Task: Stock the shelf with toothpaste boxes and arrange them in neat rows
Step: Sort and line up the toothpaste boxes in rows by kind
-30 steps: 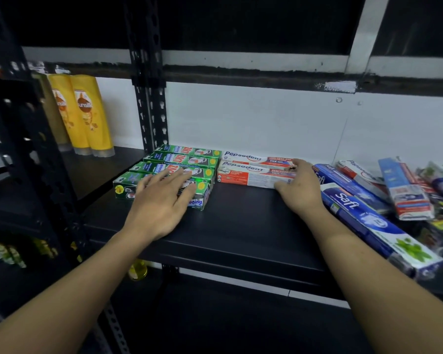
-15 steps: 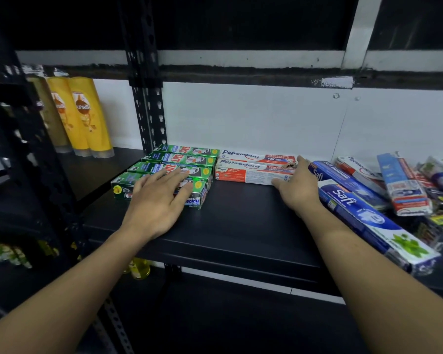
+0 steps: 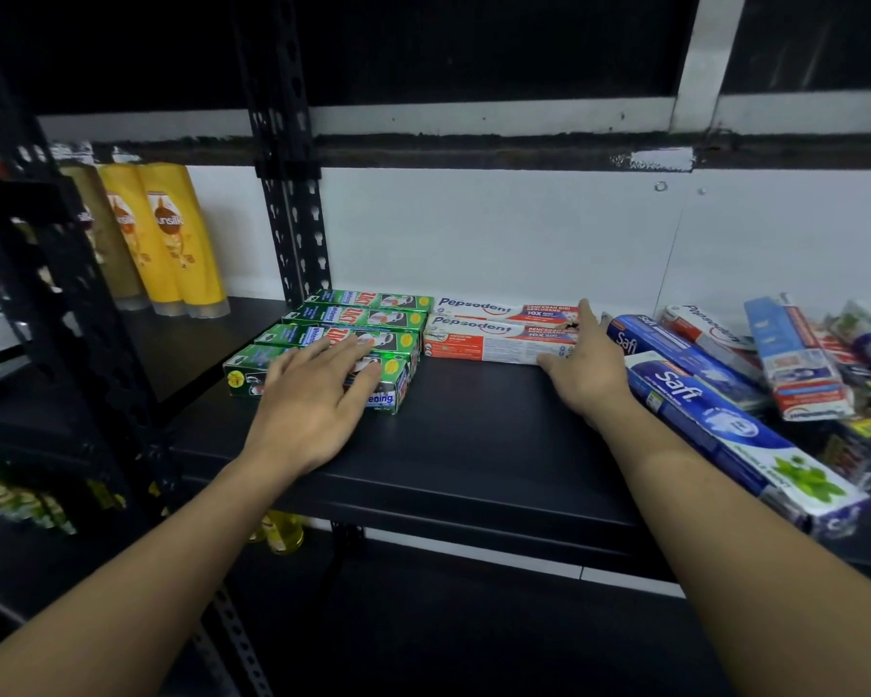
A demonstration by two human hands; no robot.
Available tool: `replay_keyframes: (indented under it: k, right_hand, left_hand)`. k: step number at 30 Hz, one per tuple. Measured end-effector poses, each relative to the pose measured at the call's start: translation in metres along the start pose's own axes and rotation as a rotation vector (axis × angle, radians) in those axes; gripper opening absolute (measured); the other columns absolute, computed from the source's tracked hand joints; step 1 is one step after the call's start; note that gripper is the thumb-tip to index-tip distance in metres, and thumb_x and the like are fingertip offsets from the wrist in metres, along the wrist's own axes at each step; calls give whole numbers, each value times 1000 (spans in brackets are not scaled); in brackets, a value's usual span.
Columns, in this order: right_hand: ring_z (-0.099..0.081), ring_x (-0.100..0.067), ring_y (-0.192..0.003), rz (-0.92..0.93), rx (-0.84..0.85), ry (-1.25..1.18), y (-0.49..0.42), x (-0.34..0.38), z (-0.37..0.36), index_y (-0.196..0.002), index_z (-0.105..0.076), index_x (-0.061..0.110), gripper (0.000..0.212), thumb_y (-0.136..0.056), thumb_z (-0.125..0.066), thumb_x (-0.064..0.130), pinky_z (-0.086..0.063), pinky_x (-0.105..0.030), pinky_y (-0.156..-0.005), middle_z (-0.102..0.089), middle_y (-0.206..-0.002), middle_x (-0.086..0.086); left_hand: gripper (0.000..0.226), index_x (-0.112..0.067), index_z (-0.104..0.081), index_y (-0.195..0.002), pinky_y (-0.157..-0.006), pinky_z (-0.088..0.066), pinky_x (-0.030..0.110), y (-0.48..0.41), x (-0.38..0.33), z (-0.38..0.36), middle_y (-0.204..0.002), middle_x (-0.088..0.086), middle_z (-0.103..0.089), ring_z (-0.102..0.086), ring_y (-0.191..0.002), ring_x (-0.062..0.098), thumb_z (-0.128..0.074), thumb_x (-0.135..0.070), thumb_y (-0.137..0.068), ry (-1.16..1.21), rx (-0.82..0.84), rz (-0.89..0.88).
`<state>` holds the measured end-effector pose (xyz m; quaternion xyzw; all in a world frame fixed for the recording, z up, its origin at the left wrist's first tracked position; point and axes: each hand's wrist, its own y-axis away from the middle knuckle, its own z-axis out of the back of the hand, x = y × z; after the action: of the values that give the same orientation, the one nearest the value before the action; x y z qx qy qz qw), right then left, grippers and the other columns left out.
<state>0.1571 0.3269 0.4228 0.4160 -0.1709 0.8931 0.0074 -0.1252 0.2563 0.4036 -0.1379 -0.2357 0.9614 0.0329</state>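
Several green toothpaste boxes (image 3: 368, 319) lie in a row front to back on the black shelf (image 3: 473, 445). My left hand (image 3: 313, 399) rests flat with straight fingers on the frontmost green box. Two white-and-red Pepsodent boxes (image 3: 484, 332) lie side by side behind, right of the green ones. My right hand (image 3: 587, 367) touches their right ends with straight fingers. Two blue Safi boxes (image 3: 715, 410) lie slanted just right of that hand.
A loose heap of mixed toothpaste boxes (image 3: 800, 364) fills the shelf's right end. Yellow shampoo bottles (image 3: 172, 238) stand on the neighbouring shelf at left, beyond a black perforated upright (image 3: 292, 193). A white wall backs the shelf.
My right hand has slid slightly along the ends of the Pepsodent boxes, its fingers now straighter against them. The left hand stays on the green box.
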Motion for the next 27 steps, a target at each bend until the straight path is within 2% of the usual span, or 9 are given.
replay_keyframes:
  k: [9, 11, 13, 15, 19, 23, 27]
  right_hand:
    - [-31, -33, -141, 44, -2, 90, -6, -6, -8, -156, -10, 13, 85, -90, -64, 11, -27, -39, -116, -27, -155, -15]
    - [-20, -37, -145, 114, -6, 177, -7, -9, -15, -155, -10, 12, 88, -87, -64, 13, -20, -46, -120, -25, -154, -17]
    - [-2, -41, -148, 143, 9, 280, -8, -10, -19, -155, -7, 14, 86, -89, -61, 17, -10, -50, -121, -15, -158, -17]
    - [6, -43, -147, 132, 20, 355, -5, -8, -18, -155, -8, 15, 82, -91, -58, 21, -11, -53, -121, -7, -160, -16]
    - [0, -44, -146, 206, -10, 389, 15, 0, -9, -153, -19, 14, 75, -88, -56, 21, -20, -55, -117, -8, -160, -17]
    - [-3, -34, -149, 314, 1, 351, 50, 12, 6, -152, -25, 16, 70, -91, -57, 25, -17, -46, -121, -14, -161, -12]
    - [-20, -33, -144, 426, -11, 538, 74, 14, 44, -150, -31, 16, 63, -92, -54, 30, -19, -44, -120, -31, -155, -7]
  left_hand:
    - [71, -39, -41, -147, -119, -9, 40, 1, -3, 2, -156, -15, -37, -22, -147, 9, -20, -75, -90, -21, 18, 13]
    - [72, -39, -40, -147, -119, -9, 40, 2, -4, 3, -156, -15, -35, -22, -147, 10, -22, -77, -88, -26, 23, 15]
    - [73, -39, -39, -148, -120, -8, 40, 2, -6, 4, -157, -15, -34, -21, -147, 10, -24, -78, -88, -29, 27, 9]
    - [77, -39, -38, -148, -120, -8, 40, 2, -6, 4, -158, -15, -33, -21, -148, 11, -22, -81, -87, -31, 37, 13]
    - [87, -36, -37, -149, -120, -10, 42, 2, -7, 5, -158, -12, -33, -22, -148, 14, -14, -86, -82, -62, 54, -1]
    - [76, -33, -41, -146, -119, -13, 44, 8, -12, 14, -150, -7, -47, -30, -145, 16, -13, -78, -90, -73, -21, -113]
    - [69, -31, -45, -143, -118, -15, 43, 14, -39, 20, -140, -5, -58, -35, -141, 15, -17, -71, -94, -100, -63, -249]
